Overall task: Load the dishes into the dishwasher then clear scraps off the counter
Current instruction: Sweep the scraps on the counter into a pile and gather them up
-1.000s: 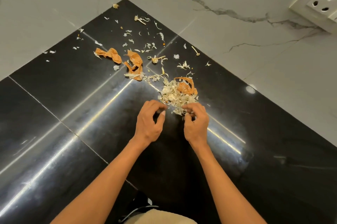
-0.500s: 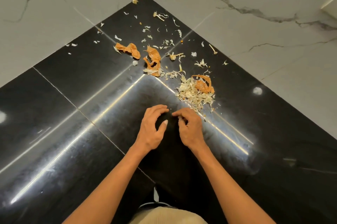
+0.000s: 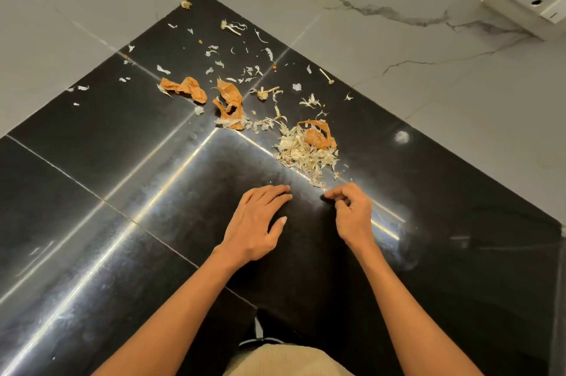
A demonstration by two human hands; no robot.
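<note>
while the garlic-skin pile [image 3: 306, 152] lies just beyond both hands on the black tabletop [image 3: 92, 191], left hand [image 3: 257, 222] flat, released; right hand [image 3: 352, 213] loosely curled, grasping nothing visible; advice: cup palms, rake scattered onion peels [image 3: 228, 100] inward first.

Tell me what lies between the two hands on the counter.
Head view: only bare black counter between left hand and right hand; the scrap pile sits beyond.
</note>
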